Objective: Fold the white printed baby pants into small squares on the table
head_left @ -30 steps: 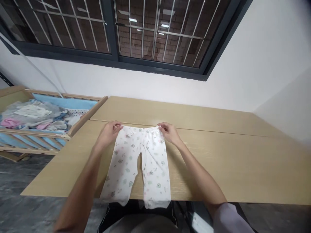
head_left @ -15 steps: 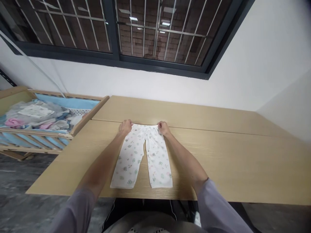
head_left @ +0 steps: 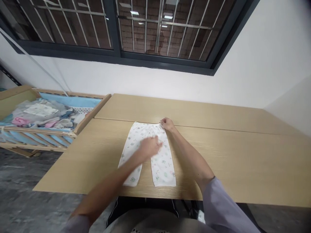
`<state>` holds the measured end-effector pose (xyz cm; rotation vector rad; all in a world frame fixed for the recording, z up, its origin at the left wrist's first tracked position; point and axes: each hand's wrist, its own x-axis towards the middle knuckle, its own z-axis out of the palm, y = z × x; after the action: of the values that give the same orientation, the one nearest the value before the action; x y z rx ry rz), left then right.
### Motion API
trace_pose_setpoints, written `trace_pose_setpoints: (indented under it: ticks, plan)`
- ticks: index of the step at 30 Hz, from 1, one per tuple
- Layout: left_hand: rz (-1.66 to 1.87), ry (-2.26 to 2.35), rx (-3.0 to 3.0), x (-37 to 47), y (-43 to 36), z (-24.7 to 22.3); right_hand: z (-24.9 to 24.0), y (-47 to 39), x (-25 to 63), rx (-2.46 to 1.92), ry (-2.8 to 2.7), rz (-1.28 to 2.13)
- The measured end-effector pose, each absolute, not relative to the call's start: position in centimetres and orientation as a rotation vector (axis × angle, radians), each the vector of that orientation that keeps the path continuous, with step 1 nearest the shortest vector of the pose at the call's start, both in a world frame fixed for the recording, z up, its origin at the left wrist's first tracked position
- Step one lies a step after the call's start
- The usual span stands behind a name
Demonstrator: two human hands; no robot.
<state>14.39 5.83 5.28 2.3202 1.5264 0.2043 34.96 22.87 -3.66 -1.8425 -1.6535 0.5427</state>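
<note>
A pair of small white baby pants with a scattered pastel print lies spread on the wooden table, waistband away from me and legs toward me. My right hand pinches the right corner of the waistband. Over the crotch and upper legs is my left hand, smeared by motion; whether it touches the cloth I cannot tell. It covers part of the middle of the pants, and my left forearm crosses the left leg.
The light wood table has a seam running along it and meets the white wall. At left stands a wooden crib with blue lining, holding a pile of clothes. A barred window is above.
My left hand has let go of the left waistband corner and moved right and toward me, over the middle of the pants. My right hand keeps its hold on the right corner.
</note>
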Motion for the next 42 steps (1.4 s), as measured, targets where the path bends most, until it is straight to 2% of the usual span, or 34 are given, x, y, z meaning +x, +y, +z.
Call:
trace_pose_setpoints:
  ticks: [3,6,10,16,20,24,29,38,42]
  plan:
    - [0.03,1.192,2.432,17.8,-1.1,3.1,-3.6,22.8,35.1,-1.87,-1.657,0.561]
    - [-0.104,1.055,2.481,19.6,-4.8,1.1,-3.7,22.6,35.2,-1.884,-1.671,0.588]
    - [-0.083,1.048,2.46,19.8,-5.3,0.2,-3.9,22.4,35.0,-1.884,-1.67,0.607]
    - [0.016,1.062,2.399,18.1,-4.9,2.0,-2.5,22.1,34.2,-1.861,-1.622,0.615]
    - [0.184,1.133,2.293,15.3,-5.3,4.1,-0.5,21.9,33.1,-1.827,-1.598,0.621]
    - [0.455,1.231,1.926,11.1,-6.1,5.9,1.4,22.4,31.0,-1.782,-1.609,0.612]
    - [0.581,1.402,1.603,5.6,-7.8,5.7,2.4,23.3,26.1,-1.709,-1.68,0.604]
    - [0.425,1.865,1.585,-0.5,-8.7,2.2,0.7,24.2,17.4,-1.776,-1.802,0.571]
    - [0.301,1.914,1.64,-1.1,-8.7,1.9,-0.3,24.6,15.9,-1.826,-1.842,0.556]
